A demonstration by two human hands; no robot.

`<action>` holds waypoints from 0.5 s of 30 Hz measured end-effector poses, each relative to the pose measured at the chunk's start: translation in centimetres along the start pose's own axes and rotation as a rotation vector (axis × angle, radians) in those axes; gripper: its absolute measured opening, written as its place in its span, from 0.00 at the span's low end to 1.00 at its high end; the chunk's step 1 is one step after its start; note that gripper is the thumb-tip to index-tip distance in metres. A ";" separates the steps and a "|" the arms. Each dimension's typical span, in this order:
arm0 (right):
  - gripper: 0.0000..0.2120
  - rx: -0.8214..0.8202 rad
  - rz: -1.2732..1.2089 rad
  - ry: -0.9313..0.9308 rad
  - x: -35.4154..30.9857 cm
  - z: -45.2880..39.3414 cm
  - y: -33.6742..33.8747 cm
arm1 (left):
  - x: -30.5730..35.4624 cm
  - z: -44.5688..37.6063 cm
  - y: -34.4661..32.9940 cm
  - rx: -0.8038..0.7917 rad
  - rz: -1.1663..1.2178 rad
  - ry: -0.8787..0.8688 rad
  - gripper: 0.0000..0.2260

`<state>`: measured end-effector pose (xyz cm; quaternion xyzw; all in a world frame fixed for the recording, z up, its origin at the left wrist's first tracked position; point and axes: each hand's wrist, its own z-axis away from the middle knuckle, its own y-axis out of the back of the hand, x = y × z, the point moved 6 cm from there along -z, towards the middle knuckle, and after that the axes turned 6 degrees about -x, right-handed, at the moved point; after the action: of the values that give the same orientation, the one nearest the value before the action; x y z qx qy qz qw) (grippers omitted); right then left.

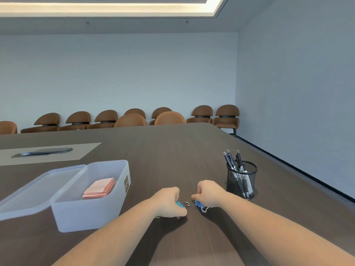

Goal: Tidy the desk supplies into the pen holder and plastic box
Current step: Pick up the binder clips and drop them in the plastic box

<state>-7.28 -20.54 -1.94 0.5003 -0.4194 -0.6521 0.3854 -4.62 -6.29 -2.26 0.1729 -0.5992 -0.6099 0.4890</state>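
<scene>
Leftmost, a frosted lid [34, 189] lies flat on the dark desk [172, 154], its near corner cut off by the frame edge and its right side touching the plastic box [90, 208]. That plastic box stands open, well to the left of the fingers, and holds a stack of pink sticky notes [99, 189]; a dark label on its right end wall is too small to read.

Just right of the box, the left hand [169, 202] rests on the desk with its fingers [177, 195] curled tightly around a teal binder clip [181, 204]. Only a sliver of the clip's body and its wire handles poke out toward the right; the rest is buried in the fist, and a small metallic glint under the wrist cannot be made out.

Close beside it, not touching, the right hand [208, 192] is likewise clenched, its fingers pinching a blue binder clip [198, 204] whose wire loop hangs out below the hand. How much of that clip is covered is hard to tell.

Just right of the right hand stands the black mesh pen holder [241, 181], with several dark pens [231, 160] leaning in it; their lower ends blur behind the mesh.

Both forearms run out of the bottom of the frame.
</scene>
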 end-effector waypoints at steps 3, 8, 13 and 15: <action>0.18 0.001 0.005 -0.005 -0.2 0.0 0.1 | -0.1 0.0 0.5 0.027 -0.012 -0.006 0.14; 0.18 0.030 -0.015 -0.014 -0.4 0.1 0.9 | -0.1 0.2 1.6 0.077 0.002 -0.003 0.15; 0.16 0.089 -0.077 -0.006 -2.4 0.1 2.9 | -0.3 1.2 4.9 0.180 0.031 0.016 0.14; 0.15 0.114 -0.116 0.005 -4.1 0.0 4.0 | -0.8 1.9 7.4 0.265 0.092 0.046 0.13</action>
<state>-6.15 -18.14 3.17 0.5467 -0.4251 -0.6471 0.3189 -2.88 -3.09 4.51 0.2222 -0.6705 -0.4983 0.5027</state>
